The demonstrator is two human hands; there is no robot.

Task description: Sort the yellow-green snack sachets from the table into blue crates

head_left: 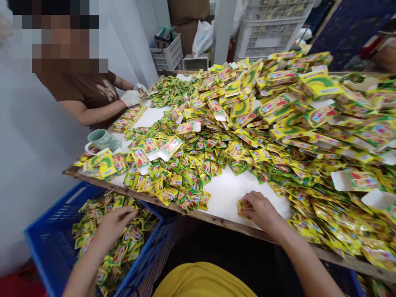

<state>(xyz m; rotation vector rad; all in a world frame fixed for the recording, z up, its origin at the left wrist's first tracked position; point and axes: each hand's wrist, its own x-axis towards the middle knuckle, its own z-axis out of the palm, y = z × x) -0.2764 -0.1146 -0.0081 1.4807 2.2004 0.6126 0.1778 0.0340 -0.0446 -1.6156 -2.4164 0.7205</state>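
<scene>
My left hand (113, 227) is above the blue crate (55, 247), fingers stretched to the right and slightly apart, with nothing visible in them. Below it, the crate holds many small yellow and green sachets (133, 239). On the white tabletop (224, 192), near the front edge, my right hand (260, 210) has its fingers closed around a yellow sachet (243, 207). Part of that sachet is hidden under the fingers. Loose sachets (192, 177) lie left of this hand, and a thick bank of sachets (324, 214) lies to its right.
Flat yellow cartons (278, 103) are heaped across the table's back and right. A green mug (103, 140) stands at the left edge beside more cartons (107, 163). Across the left corner, a co-worker in gloves (131, 98) handles something small. White crates (262, 37) are stacked behind.
</scene>
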